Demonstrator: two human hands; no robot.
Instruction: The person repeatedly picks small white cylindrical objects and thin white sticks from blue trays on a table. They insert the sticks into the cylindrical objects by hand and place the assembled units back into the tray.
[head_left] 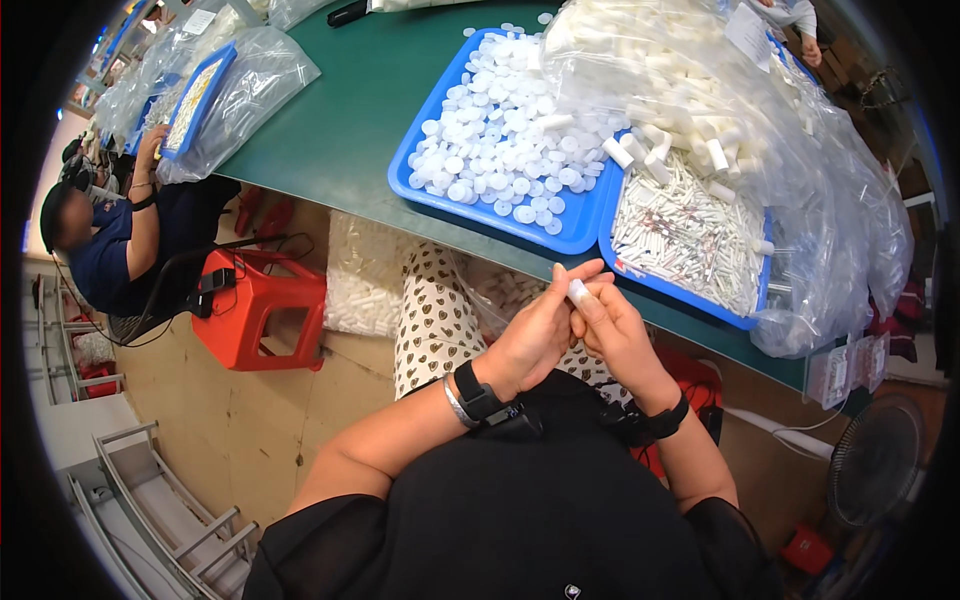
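Note:
A small white cylindrical piece (577, 290) is held between my two hands, just off the table's near edge. My left hand (540, 335) closes around it from the left, thumb and index finger pointing up beside it. From the other side, my right hand (620, 335) pinches it with thumb and curled fingers. Some of those fingers are hidden. Beyond my hands is a blue tray (400, 180) with many translucent white round caps (490, 130). To its right, another blue tray (690, 306) holds thin white sticks (690, 235), several white tubes (660, 150) lying at its far side.
A large clear bag (820, 220) of white tubes slumps over the trays on the green table (320, 130). Left of me stands a red stool (260, 310); a co-worker (120, 240) sits beyond it, holding a blue tray (195, 105). A fan (875, 460) stands at right.

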